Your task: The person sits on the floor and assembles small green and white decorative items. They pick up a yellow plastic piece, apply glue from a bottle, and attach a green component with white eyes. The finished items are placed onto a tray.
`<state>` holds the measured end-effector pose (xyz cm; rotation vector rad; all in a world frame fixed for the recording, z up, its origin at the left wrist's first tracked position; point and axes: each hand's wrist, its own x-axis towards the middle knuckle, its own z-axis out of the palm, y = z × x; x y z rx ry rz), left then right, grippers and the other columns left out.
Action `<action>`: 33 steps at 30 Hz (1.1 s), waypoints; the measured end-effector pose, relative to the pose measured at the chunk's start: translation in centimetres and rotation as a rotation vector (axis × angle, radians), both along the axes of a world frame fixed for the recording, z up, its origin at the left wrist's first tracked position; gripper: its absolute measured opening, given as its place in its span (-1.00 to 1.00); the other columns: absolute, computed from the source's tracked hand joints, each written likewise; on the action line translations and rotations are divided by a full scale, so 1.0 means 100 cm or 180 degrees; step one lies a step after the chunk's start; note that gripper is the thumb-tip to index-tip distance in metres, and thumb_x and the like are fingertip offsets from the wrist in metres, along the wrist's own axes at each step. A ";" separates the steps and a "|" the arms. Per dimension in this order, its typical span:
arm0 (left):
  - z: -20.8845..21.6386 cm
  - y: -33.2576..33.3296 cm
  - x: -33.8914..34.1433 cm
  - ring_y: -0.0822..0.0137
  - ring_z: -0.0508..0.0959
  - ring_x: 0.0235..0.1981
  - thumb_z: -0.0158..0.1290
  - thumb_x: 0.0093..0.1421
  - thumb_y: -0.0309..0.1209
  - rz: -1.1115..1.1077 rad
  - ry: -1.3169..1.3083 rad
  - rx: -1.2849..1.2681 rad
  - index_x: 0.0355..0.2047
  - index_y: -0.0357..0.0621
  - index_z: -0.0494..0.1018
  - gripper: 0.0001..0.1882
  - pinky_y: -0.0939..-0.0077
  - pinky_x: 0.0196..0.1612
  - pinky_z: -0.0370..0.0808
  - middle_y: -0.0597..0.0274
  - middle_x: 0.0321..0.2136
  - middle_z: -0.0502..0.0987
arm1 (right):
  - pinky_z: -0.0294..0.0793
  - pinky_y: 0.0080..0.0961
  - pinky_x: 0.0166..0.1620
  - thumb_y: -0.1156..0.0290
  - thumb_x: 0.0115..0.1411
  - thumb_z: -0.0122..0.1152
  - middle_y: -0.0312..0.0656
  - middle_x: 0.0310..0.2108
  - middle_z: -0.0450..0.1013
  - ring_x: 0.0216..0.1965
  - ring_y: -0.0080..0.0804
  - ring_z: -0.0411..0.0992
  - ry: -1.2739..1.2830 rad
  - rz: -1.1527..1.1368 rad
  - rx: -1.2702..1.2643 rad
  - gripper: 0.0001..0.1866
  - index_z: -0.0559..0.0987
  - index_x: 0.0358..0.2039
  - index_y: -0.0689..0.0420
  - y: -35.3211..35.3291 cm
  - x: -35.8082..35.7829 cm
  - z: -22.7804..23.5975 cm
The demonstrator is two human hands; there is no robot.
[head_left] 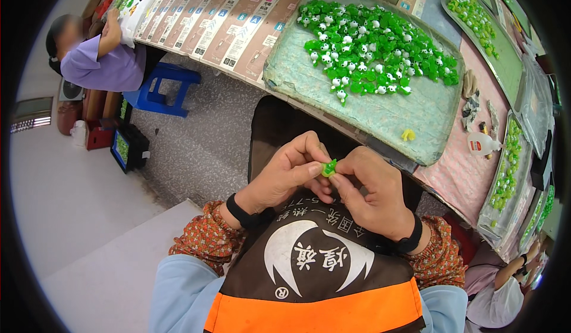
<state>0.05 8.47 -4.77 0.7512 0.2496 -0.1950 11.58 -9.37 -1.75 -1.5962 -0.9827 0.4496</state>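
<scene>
A small bright green plastic figure piece (329,167) is held above my apron, in front of the table edge. My left hand (290,169) pinches it from the left between thumb and fingers. From the other side, the thumb and forefinger of my right hand (373,195) grip the same piece. Its lower part looks yellowish green; finer detail is too small to make out. Beyond my hands lies a large tray (363,116) with a pale green lining. Many green and white animal-like figures (369,50) are heaped in it, and a yellow piece (408,135) sits apart near its front edge.
Right of the tray are a white squeeze bottle (477,144) and a long tray of green pieces (504,181). Another tray (470,21) stands at the back right. A person in purple (107,62) works at far left beside a blue stool (163,89); another person (496,291) is lower right.
</scene>
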 end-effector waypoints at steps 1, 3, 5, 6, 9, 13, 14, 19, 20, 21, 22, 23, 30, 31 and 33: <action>0.000 0.000 0.000 0.36 0.64 -0.21 0.01 0.42 -0.44 -0.0016 0.0003 -0.0007 -0.12 -0.16 0.29 -0.86 0.31 -0.18 0.75 0.15 -0.18 0.48 | 0.41 -0.34 -0.44 0.64 0.14 0.29 -0.09 -0.48 0.43 -0.50 -0.16 0.46 -0.0024 -0.0016 0.0021 -0.92 0.55 -0.36 0.24 0.000 0.000 0.000; -0.001 0.000 0.001 0.36 0.64 -0.21 0.01 0.42 -0.45 -0.0046 0.0008 -0.0022 -0.13 -0.16 0.29 -0.87 0.31 -0.19 0.76 0.15 -0.18 0.48 | 0.41 -0.35 -0.46 0.65 0.13 0.29 -0.09 -0.48 0.42 -0.51 -0.16 0.45 -0.0026 -0.0030 0.0014 -0.91 0.54 -0.37 0.24 -0.001 -0.001 -0.001; -0.002 -0.001 0.001 0.35 0.65 -0.20 0.01 0.41 -0.46 -0.0027 0.0008 -0.0039 -0.13 -0.16 0.29 -0.87 0.32 -0.19 0.76 0.15 -0.18 0.48 | 0.40 -0.35 -0.47 0.66 0.11 0.29 -0.09 -0.49 0.41 -0.52 -0.16 0.45 -0.0057 -0.0039 0.0021 -0.90 0.54 -0.38 0.24 -0.001 -0.002 -0.001; -0.002 -0.002 0.002 0.35 0.65 -0.20 0.01 0.41 -0.47 -0.0021 0.0007 -0.0047 -0.14 -0.16 0.29 -0.88 0.32 -0.19 0.76 0.15 -0.18 0.48 | 0.40 -0.35 -0.47 0.66 0.11 0.29 -0.10 -0.49 0.41 -0.52 -0.16 0.45 -0.0088 -0.0047 0.0031 -0.90 0.54 -0.38 0.24 -0.001 -0.001 -0.002; -0.002 -0.003 0.003 0.34 0.65 -0.19 0.00 0.41 -0.48 -0.0010 0.0001 -0.0037 -0.14 -0.16 0.29 -0.89 0.32 -0.19 0.76 0.15 -0.18 0.47 | 0.40 -0.35 -0.47 0.67 0.10 0.29 -0.10 -0.50 0.41 -0.52 -0.16 0.45 -0.0090 -0.0064 0.0031 -0.89 0.54 -0.38 0.24 -0.002 -0.001 -0.003; -0.005 -0.004 0.002 0.32 0.65 -0.18 0.00 0.42 -0.48 -0.0057 0.0028 -0.0025 -0.13 -0.15 0.29 -0.89 0.32 -0.19 0.76 0.15 -0.16 0.47 | 0.40 -0.35 -0.47 0.66 0.10 0.29 -0.10 -0.49 0.41 -0.52 -0.16 0.45 -0.0090 -0.0060 0.0010 -0.90 0.54 -0.38 0.24 -0.004 -0.001 -0.004; -0.006 -0.004 0.002 0.31 0.65 -0.18 0.00 0.42 -0.47 -0.0066 0.0033 -0.0043 -0.13 -0.15 0.28 -0.88 0.32 -0.19 0.76 0.15 -0.16 0.47 | 0.40 -0.34 -0.47 0.66 0.11 0.29 -0.10 -0.49 0.41 -0.52 -0.15 0.45 -0.0100 -0.0054 -0.0005 -0.90 0.54 -0.38 0.24 -0.004 -0.001 -0.003; -0.001 0.002 0.003 0.29 0.65 -0.17 0.00 0.43 -0.45 -0.0106 0.0188 0.0109 -0.09 -0.15 0.28 -0.86 0.30 -0.19 0.75 0.15 -0.15 0.49 | 0.42 -0.31 -0.46 0.61 0.14 0.29 -0.11 -0.48 0.41 -0.51 -0.15 0.45 -0.0179 -0.0006 -0.0060 -0.92 0.54 -0.39 0.22 -0.001 0.002 -0.004; 0.000 0.003 0.002 0.29 0.65 -0.17 -0.01 0.43 -0.45 -0.0117 0.0182 0.0176 -0.08 -0.14 0.28 -0.86 0.30 -0.19 0.75 0.15 -0.15 0.49 | 0.42 -0.31 -0.46 0.61 0.15 0.30 -0.11 -0.48 0.41 -0.51 -0.14 0.46 -0.0180 -0.0015 -0.0105 -0.92 0.54 -0.39 0.22 -0.001 0.001 -0.004; 0.000 0.004 0.002 0.29 0.64 -0.17 -0.01 0.44 -0.44 -0.0125 0.0176 0.0241 -0.08 -0.14 0.28 -0.86 0.31 -0.19 0.74 0.15 -0.15 0.50 | 0.42 -0.30 -0.45 0.60 0.15 0.30 -0.11 -0.48 0.41 -0.50 -0.14 0.46 -0.0182 -0.0023 -0.0152 -0.92 0.54 -0.38 0.21 -0.001 0.001 -0.004; 0.002 0.005 0.002 0.31 0.64 -0.17 -0.01 0.44 -0.43 -0.0149 0.0117 0.0418 -0.07 -0.15 0.28 -0.85 0.33 -0.20 0.74 0.15 -0.15 0.50 | 0.43 -0.30 -0.45 0.59 0.15 0.30 -0.11 -0.47 0.41 -0.50 -0.14 0.46 -0.0184 -0.0032 -0.0198 -0.91 0.54 -0.38 0.21 0.000 0.001 -0.004; 0.006 0.006 0.002 0.32 0.64 -0.17 -0.01 0.44 -0.43 -0.0178 0.0057 0.0597 -0.06 -0.15 0.28 -0.85 0.35 -0.20 0.73 0.16 -0.15 0.50 | 0.43 -0.29 -0.45 0.58 0.15 0.31 -0.11 -0.47 0.41 -0.49 -0.13 0.46 -0.0229 -0.0026 -0.0178 -0.91 0.54 -0.37 0.20 0.001 0.000 -0.004; 0.029 0.009 0.010 0.38 0.64 -0.27 0.01 0.44 -0.42 -0.0400 0.0109 0.1679 -0.07 -0.19 0.31 -0.84 0.52 -0.31 0.66 0.16 -0.18 0.49 | 0.44 -0.19 -0.43 0.39 0.25 0.24 -0.13 -0.46 0.37 -0.45 -0.08 0.43 -0.0973 -0.0096 -0.0004 -0.91 0.55 -0.37 0.08 -0.002 0.000 -0.010; 0.031 0.001 0.011 0.41 0.60 -0.31 0.03 0.40 -0.47 -0.0183 0.0109 0.2112 -0.15 -0.19 0.34 -0.89 0.56 -0.36 0.61 0.22 -0.24 0.45 | 0.44 -0.15 -0.41 0.36 0.26 0.21 -0.12 -0.45 0.36 -0.41 -0.08 0.41 -0.0821 0.0077 -0.0197 -0.88 0.52 -0.39 0.10 -0.004 0.000 -0.005; 0.032 -0.002 0.009 0.51 0.43 -0.29 -0.01 0.33 -0.56 0.0007 -0.0011 0.2757 -0.28 -0.19 0.34 -0.96 0.62 -0.24 0.47 0.30 -0.31 0.35 | 0.47 -0.18 -0.30 0.31 0.25 0.22 -0.11 -0.37 0.39 -0.32 -0.07 0.43 -0.1099 0.0255 -0.0066 -0.82 0.53 -0.26 0.13 -0.005 0.000 -0.016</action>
